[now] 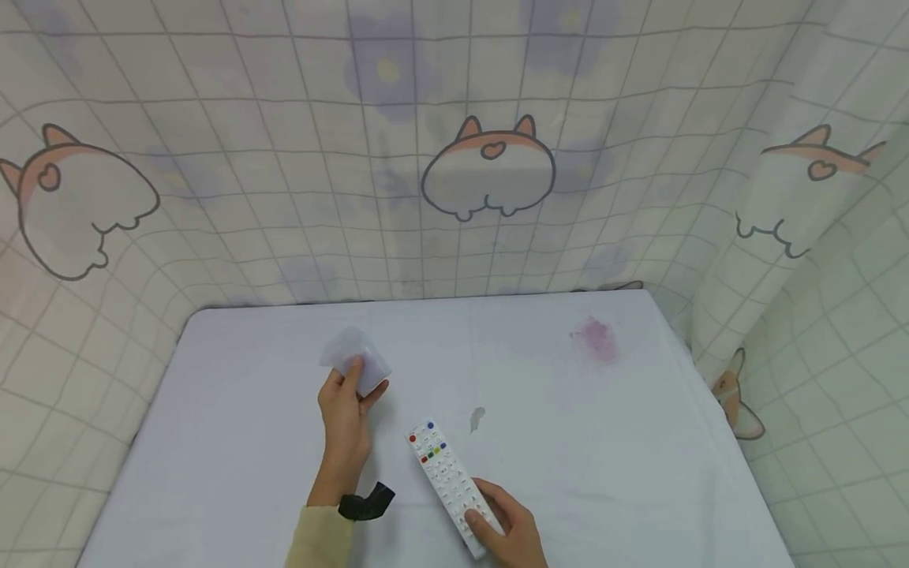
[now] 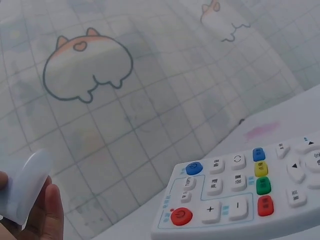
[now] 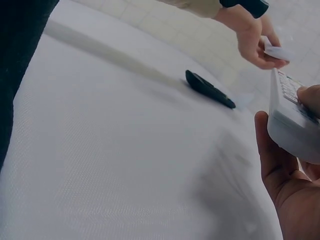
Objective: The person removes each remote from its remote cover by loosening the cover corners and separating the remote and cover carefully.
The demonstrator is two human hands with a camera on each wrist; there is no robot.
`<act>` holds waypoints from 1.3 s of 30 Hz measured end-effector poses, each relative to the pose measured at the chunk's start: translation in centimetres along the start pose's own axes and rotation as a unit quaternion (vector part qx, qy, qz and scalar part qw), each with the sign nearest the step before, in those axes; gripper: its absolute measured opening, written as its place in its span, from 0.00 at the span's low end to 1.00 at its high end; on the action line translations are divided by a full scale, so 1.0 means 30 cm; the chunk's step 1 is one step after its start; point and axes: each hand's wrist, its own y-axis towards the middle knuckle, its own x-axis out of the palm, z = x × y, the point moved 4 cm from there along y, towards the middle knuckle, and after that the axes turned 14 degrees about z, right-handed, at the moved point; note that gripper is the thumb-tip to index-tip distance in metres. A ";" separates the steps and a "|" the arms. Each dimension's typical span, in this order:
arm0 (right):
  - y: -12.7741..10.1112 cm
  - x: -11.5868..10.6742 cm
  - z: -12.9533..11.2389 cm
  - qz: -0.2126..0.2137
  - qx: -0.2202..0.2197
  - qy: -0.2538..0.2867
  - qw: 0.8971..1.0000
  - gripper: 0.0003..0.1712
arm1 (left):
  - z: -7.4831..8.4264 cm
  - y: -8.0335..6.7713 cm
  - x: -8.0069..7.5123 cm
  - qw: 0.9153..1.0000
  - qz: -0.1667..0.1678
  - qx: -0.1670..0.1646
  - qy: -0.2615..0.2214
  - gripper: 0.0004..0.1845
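My left hand pinches a thin, translucent white folded sheet between thumb and fingers, above the left middle of the table. The sheet shows at the lower left of the left wrist view; its material is hard to tell. In my right hand is a white remote control with coloured buttons, thumb on its button face and fingers around its side. It slants with its far end toward the left hand. In the right wrist view the remote is held above the table, cut off by the frame edge.
A dark elongated object lies on the white-covered table in the right wrist view. A pink stain marks the far right and a small grey patch the middle. Behind hangs a checked curtain with cartoon prints.
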 end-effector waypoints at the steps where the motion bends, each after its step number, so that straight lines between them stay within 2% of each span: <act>1: 0.000 -0.003 0.002 0.003 0.000 -0.002 1.000 0.33 | -0.003 0.005 0.007 1.000 -0.004 -0.005 0.005 0.18; 7: 0.007 -0.026 0.010 0.013 0.005 0.007 1.000 0.33 | -0.022 0.048 0.052 0.999 -0.022 -0.020 0.024 0.19; 16: 0.016 -0.050 0.016 0.016 0.007 0.026 0.999 0.33 | -0.056 0.126 0.136 0.996 -0.067 -0.048 0.031 0.21; 26: 0.019 -0.056 0.032 0.014 0.030 0.023 0.999 0.36 | -0.150 0.226 0.221 0.990 -0.074 -0.110 0.036 0.19; 35: 0.014 -0.057 0.042 0.021 0.033 0.020 0.999 0.35 | -0.223 0.248 0.256 0.982 -0.102 -0.142 0.069 0.26; 39: 0.013 -0.057 0.049 0.019 0.036 0.019 0.999 0.36 | -0.260 0.254 0.256 0.980 -0.103 -0.146 0.087 0.25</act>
